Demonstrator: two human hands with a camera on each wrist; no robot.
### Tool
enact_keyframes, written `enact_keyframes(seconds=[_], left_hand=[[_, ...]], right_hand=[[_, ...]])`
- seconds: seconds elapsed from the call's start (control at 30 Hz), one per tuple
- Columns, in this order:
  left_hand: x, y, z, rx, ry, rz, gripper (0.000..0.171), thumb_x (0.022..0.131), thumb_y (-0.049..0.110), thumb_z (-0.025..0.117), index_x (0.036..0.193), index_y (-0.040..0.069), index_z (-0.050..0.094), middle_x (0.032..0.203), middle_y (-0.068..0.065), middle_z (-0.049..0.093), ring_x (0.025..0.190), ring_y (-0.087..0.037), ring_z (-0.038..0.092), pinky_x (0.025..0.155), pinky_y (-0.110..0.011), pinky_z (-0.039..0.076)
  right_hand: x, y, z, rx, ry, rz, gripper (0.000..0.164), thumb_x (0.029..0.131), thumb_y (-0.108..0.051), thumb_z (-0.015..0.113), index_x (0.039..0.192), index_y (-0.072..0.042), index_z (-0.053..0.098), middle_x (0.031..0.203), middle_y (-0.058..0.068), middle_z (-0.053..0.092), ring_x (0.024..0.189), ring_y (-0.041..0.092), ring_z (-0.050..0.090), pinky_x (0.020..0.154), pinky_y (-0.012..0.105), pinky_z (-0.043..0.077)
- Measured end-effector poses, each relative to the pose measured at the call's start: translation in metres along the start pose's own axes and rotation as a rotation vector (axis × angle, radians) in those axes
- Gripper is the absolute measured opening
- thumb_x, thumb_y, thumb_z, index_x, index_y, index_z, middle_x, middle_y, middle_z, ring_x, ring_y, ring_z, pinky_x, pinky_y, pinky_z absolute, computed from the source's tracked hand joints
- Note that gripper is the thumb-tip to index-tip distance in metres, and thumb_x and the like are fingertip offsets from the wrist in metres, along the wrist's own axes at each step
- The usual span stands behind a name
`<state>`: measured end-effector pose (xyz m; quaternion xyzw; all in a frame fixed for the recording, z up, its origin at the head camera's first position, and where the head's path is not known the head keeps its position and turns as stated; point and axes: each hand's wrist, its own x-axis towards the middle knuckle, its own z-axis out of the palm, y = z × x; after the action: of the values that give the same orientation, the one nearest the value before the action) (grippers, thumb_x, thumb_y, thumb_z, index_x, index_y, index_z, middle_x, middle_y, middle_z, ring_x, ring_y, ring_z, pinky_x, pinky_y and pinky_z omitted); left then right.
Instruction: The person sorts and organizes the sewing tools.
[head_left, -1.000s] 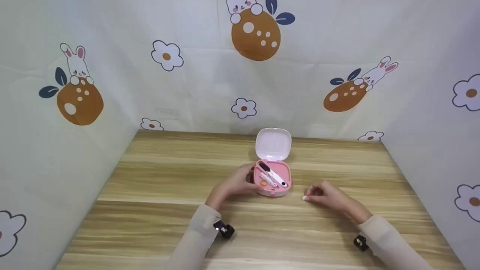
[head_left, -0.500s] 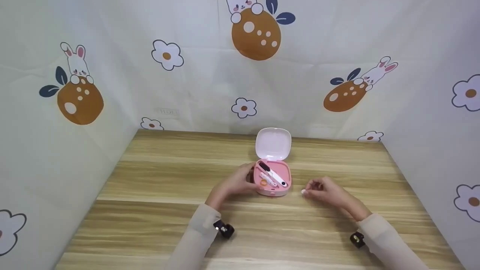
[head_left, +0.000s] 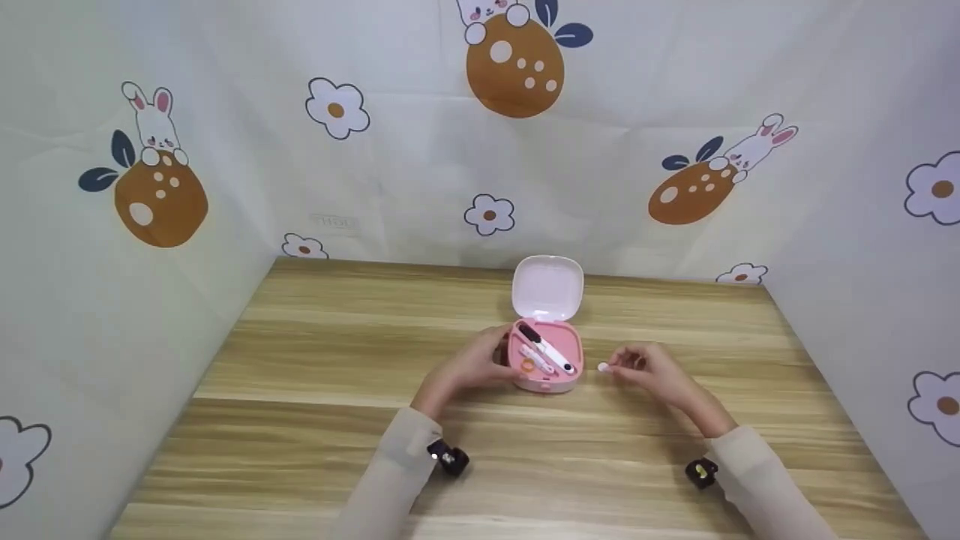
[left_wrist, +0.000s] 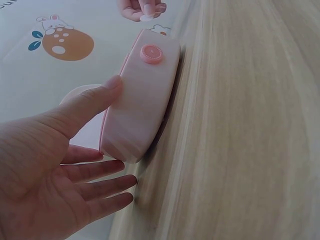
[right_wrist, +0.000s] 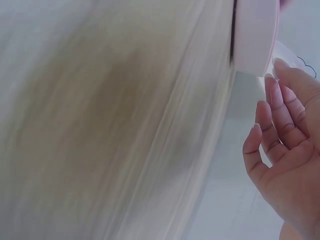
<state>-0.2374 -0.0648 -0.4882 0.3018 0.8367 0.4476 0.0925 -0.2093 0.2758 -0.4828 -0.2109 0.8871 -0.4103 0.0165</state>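
Note:
A small pink case (head_left: 551,385) stands on the wooden table, its pale lid (head_left: 547,289) raised at the back. My left hand (head_left: 472,361) holds the case at its left side, thumb at the front rim and fingers by the side wall. Inside lie a slim white tool with a black end (head_left: 556,357), a smaller pink-and-white piece (head_left: 535,358) and an orange ring (head_left: 527,365). My right hand (head_left: 651,373) pinches a small white round piece (head_left: 603,367) just right of the case; the left wrist view also shows this white piece (left_wrist: 146,18).
The wooden table (head_left: 337,360) ends at a white cloth backdrop (head_left: 405,165) printed with rabbits, oranges and flowers. This cloth rises behind and on both sides. A round pink button (left_wrist: 151,54) sits on the case's front.
My right hand has moved away from me and slightly left with the white piece, coming closer to the case. The left hand and the case have stayed put.

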Motion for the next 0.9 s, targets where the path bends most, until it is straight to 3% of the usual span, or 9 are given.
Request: enact_keyframes(seconds=[0.1, 0.33, 0.63, 0.9], left_hand=[[0.001, 0.0, -0.001, 0.007, 0.006, 0.033, 0.084, 0.085, 0.008, 0.082, 0.157, -0.006, 0.042, 0.15, -0.024, 0.057, 0.141, -0.037, 0.053, 0.125, -0.049, 0.038], [0.001, 0.0, 0.0, 0.021, 0.005, -0.011, 0.087, 0.085, 0.013, 0.084, 0.159, -0.003, 0.04, 0.152, -0.022, 0.056, 0.143, -0.036, 0.052, 0.126, -0.046, 0.037], [0.003, 0.0, -0.001, 0.009, -0.003, -0.026, 0.085, 0.088, 0.013, 0.084, 0.159, -0.003, 0.04, 0.155, -0.022, 0.054, 0.145, -0.035, 0.05, 0.127, -0.046, 0.035], [0.002, 0.001, 0.0, 0.008, 0.002, -0.043, 0.086, 0.087, 0.014, 0.085, 0.158, -0.004, 0.041, 0.153, -0.023, 0.055, 0.143, -0.036, 0.051, 0.126, -0.047, 0.036]], right_hand=[[0.003, -0.003, 0.002, -0.005, 0.02, -0.003, 0.009, 0.093, -0.008, 0.078, 0.095, 0.001, 0.075, 0.082, 0.01, 0.072, 0.072, 0.004, 0.056, 0.067, 0.02, 0.05], [0.009, -0.009, 0.007, 0.001, 0.072, 0.026, 0.012, 0.092, -0.011, 0.08, 0.094, 0.0, 0.075, 0.083, 0.008, 0.073, 0.073, 0.005, 0.057, 0.067, 0.019, 0.051], [0.017, -0.015, 0.012, 0.033, 0.097, 0.006, 0.012, 0.092, -0.005, 0.079, 0.094, 0.005, 0.073, 0.085, 0.013, 0.073, 0.072, 0.005, 0.058, 0.066, 0.018, 0.052], [0.026, -0.021, 0.017, 0.017, 0.147, 0.02, 0.011, 0.091, -0.006, 0.08, 0.092, 0.004, 0.075, 0.082, 0.011, 0.073, 0.068, 0.006, 0.058, 0.062, 0.017, 0.052]])
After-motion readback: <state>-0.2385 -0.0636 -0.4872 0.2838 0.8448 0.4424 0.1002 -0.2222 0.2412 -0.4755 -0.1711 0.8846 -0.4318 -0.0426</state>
